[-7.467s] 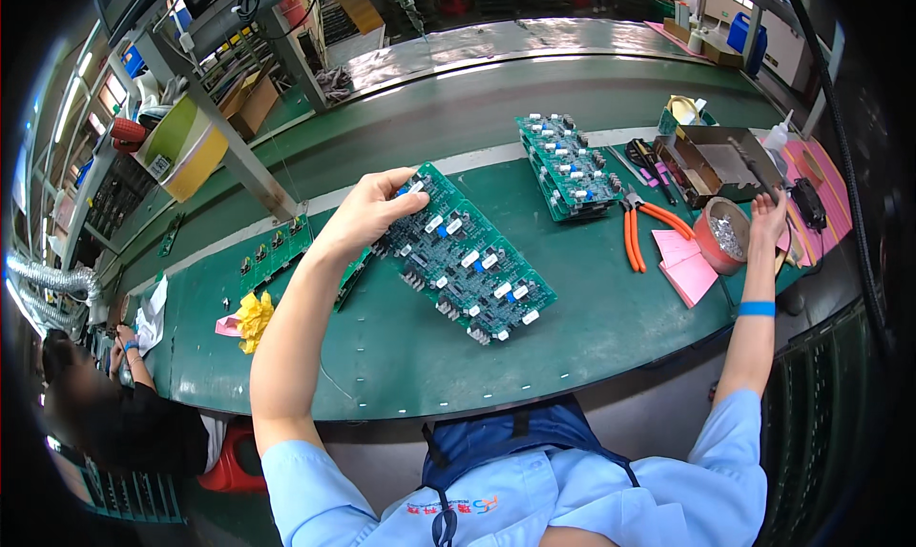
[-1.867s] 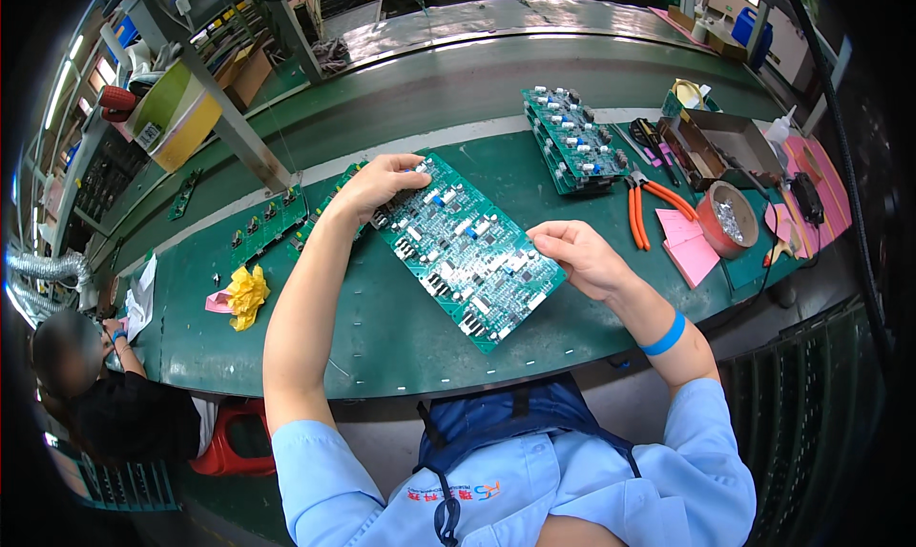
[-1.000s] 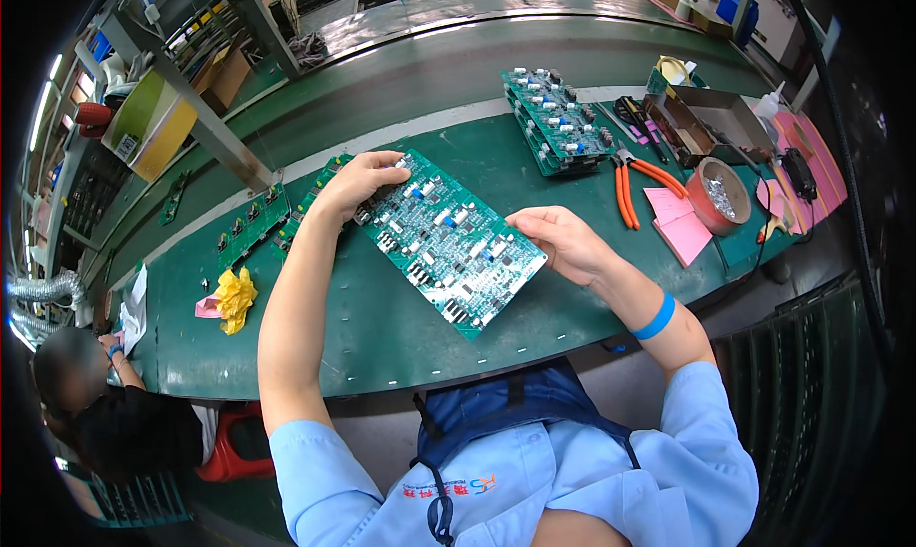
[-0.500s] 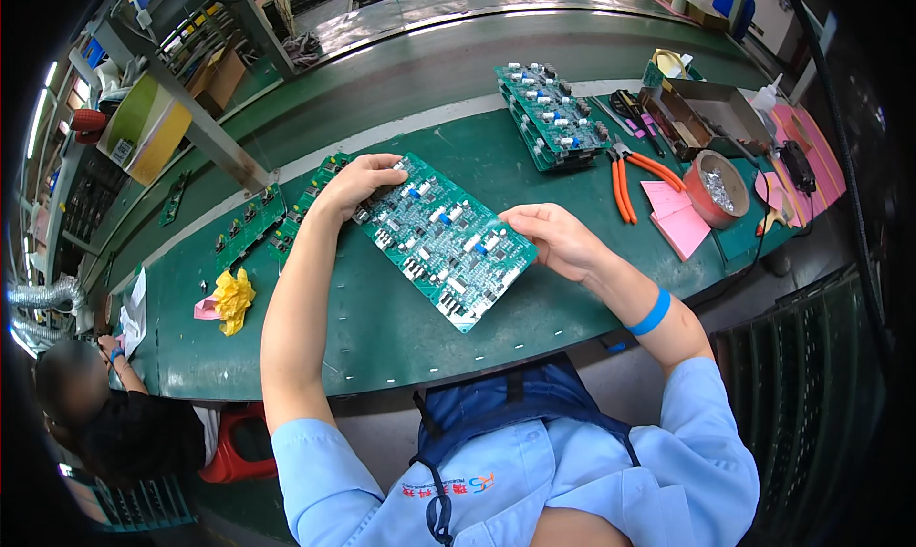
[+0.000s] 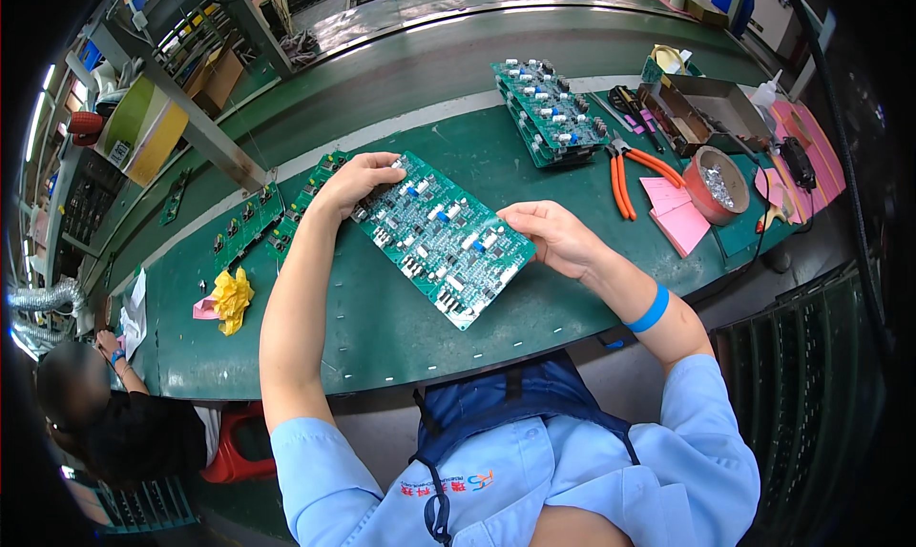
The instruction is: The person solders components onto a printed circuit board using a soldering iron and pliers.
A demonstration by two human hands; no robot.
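Between my hands is a green circuit board (image 5: 444, 232), component side up and slanting from upper left to lower right over the bench. My left hand (image 5: 367, 180) grips its far left end, thumb on top. At the right edge, my right hand (image 5: 549, 234) pinches the board between thumb and fingers; the fingers underneath are hidden. White connectors line the board's lower left edge, and small blue and white parts dot its face. A stack of similar circuit boards (image 5: 549, 113) stands beyond my right hand.
Orange-handled cutters (image 5: 625, 180), pink paper pads (image 5: 676, 213) and a round tub of small metal parts (image 5: 714, 186) lie at right, before an open box (image 5: 706, 113). More boards (image 5: 250, 225) and a crumpled yellow cloth (image 5: 232, 301) lie left. A person (image 5: 124, 413) sits at lower left.
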